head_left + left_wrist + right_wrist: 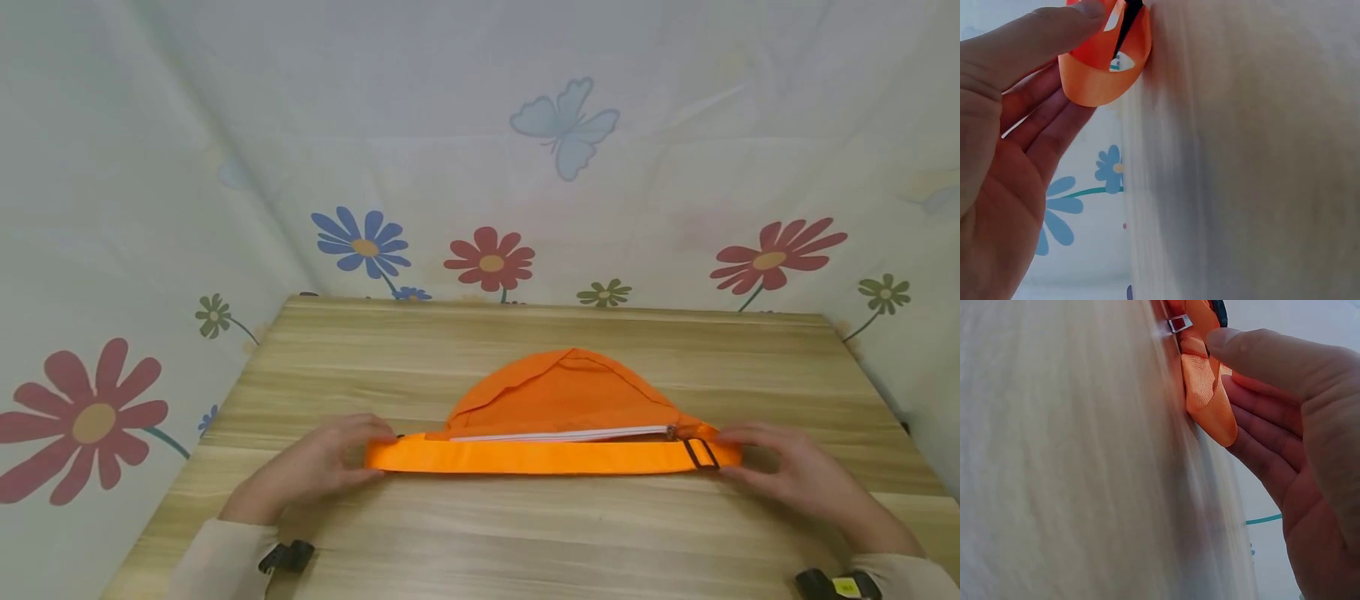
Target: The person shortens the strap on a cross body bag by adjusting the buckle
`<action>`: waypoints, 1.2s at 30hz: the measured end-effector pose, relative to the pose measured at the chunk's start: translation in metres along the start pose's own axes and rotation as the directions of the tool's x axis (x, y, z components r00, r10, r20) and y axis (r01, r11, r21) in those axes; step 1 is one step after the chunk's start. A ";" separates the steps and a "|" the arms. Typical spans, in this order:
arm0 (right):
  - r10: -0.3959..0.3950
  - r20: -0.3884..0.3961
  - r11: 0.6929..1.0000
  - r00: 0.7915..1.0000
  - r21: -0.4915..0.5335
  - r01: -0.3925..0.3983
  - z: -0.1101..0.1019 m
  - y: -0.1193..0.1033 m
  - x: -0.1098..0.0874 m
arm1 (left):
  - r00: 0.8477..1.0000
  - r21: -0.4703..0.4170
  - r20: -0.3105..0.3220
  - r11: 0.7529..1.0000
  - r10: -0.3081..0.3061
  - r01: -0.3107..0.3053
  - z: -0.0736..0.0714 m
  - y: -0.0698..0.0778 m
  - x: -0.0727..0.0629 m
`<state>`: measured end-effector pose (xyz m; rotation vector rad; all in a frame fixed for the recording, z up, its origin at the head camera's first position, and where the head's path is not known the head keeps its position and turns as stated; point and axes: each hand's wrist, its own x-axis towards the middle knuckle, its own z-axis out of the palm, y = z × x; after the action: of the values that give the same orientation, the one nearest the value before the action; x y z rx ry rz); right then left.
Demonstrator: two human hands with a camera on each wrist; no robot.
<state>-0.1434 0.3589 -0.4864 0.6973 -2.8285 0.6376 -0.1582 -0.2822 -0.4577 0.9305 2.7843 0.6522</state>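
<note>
An orange waist bag (562,396) lies flat on the wooden table, its rounded side facing away from me. A white zipper (570,435) runs along its straight side. Along the near edge stretches the bag's orange strap (525,457), with a black slider buckle (701,452) close to the right end. My left hand (330,454) pinches the looped left end of the strap, thumb on the near side and fingers behind. At the opposite end my right hand (795,471) pinches the strap's fold between thumb and fingers. A metal zipper pull (1180,324) shows beside the right thumb.
The wood-grain table (510,533) extends around the bag on all sides. Behind it and to both sides hangs a pale cloth (450,125) printed with flowers and a butterfly. Black wrist straps (288,557) sit at the cuffs of both light sleeves.
</note>
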 end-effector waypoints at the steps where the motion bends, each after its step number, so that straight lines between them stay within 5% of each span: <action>1: 0.009 0.014 1.000 1.000 0.000 -0.009 0.000 0.000 0.000 | 1.000 0.019 0.010 1.000 -0.005 0.005 0.000 0.000 0.000; 7: 0.001 0.012 1.000 1.000 0.001 -0.001 0.000 -0.003 -0.001 | 0.999 0.058 0.041 0.998 -0.026 0.023 0.002 0.001 0.002; 13: -0.036 -0.038 0.999 0.999 0.001 0.036 0.003 -0.004 -0.002 | 1.000 0.027 0.001 1.000 -0.006 0.006 0.001 0.005 0.002; 23: -0.188 -0.125 0.981 0.974 0.021 0.192 0.005 -0.005 -0.003 | 0.998 0.000 -0.057 1.000 0.024 -0.024 0.003 0.010 0.000; 36: -0.088 -0.061 0.996 0.994 0.014 0.089 -0.006 -0.018 -0.004 | 0.997 -0.029 -0.068 0.999 0.038 -0.040 0.001 0.012 -0.003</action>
<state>-0.1311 0.3483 -0.4753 0.7873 -2.7236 0.6572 -0.1489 -0.2747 -0.4532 0.9773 2.8128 0.7432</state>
